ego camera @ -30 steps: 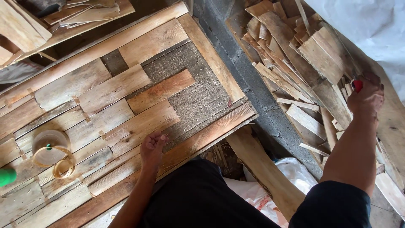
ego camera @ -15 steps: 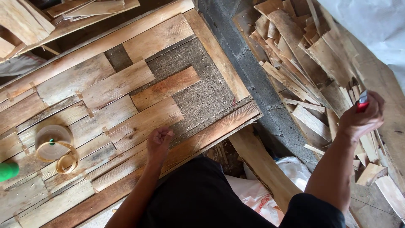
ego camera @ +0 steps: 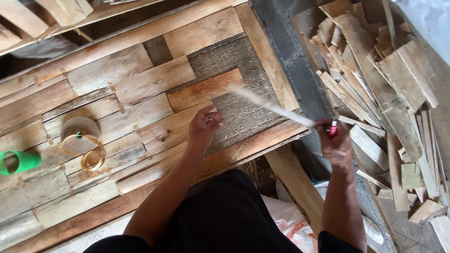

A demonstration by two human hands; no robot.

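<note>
Two hands | left hand (ego camera: 205, 124) loosely curled, empty, over wood panel (ego camera: 140, 89); right hand (ego camera: 333, 140) grips thin wood strip (ego camera: 272, 107); green cup (ego camera: 21, 161) contents unclear

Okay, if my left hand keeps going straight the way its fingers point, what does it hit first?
Your left hand points up and right across the panel. First in that line looks to be the thin pale wood strip held by your right hand, over the bare grey backing. Depth is unclear; it might pass beneath.
</note>
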